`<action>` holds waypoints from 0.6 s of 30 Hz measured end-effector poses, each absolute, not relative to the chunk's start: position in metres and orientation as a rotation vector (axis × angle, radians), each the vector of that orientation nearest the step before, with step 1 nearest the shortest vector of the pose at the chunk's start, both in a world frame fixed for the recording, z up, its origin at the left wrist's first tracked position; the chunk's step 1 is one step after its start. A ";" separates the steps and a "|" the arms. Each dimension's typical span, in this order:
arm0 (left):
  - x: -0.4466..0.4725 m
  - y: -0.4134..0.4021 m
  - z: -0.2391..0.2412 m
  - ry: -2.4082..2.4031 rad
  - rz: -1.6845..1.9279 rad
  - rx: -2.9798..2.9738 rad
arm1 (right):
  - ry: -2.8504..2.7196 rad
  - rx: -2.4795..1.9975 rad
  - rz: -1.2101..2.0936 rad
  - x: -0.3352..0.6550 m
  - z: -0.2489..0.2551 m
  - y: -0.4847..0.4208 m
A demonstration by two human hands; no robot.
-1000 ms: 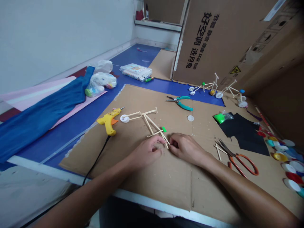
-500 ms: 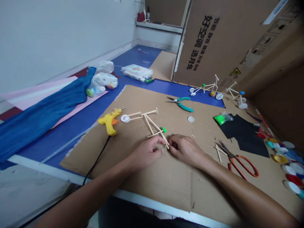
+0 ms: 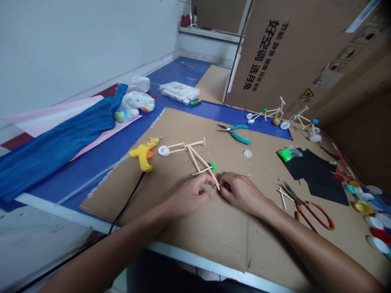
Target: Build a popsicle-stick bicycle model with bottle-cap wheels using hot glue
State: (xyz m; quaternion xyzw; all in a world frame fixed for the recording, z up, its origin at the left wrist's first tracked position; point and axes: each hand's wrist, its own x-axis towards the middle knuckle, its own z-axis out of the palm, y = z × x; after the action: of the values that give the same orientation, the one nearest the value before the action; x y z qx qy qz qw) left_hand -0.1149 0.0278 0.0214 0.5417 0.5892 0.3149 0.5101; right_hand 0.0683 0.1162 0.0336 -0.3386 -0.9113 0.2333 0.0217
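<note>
Little changed: left hand (image 3: 191,196) and right hand (image 3: 241,192) keep fingertip grips closed on the near end of the stick frame (image 3: 200,162), which lies unmoved on the surface (image 3: 214,232).

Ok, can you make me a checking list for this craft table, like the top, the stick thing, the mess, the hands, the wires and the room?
Surface: cardboard sheet lying flat over a blue mat.
Job's things: stick frame lying flat, white cap at its far end, green bit near the middle.
Clutter: glue gun, pliers, scissors, black paper, bottle caps at the right edge, stick models at the back.
Hands: left hand and right hand both pinch the near end of the stick frame.
Cables: black cord runs from the glue gun off the near edge.
Surroundings: big cardboard box behind, blue cloth on the left, white wall.
</note>
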 end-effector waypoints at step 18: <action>-0.112 0.027 0.020 1.410 0.782 1.304 | -2.828 -0.944 0.755 0.073 0.031 0.118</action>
State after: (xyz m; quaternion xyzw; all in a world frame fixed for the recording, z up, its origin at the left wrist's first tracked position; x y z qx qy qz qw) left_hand -0.1124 0.0271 0.0201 0.5411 0.5854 0.3246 0.5090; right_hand 0.0725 0.1177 0.0313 -0.3067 -0.9190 0.2453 0.0331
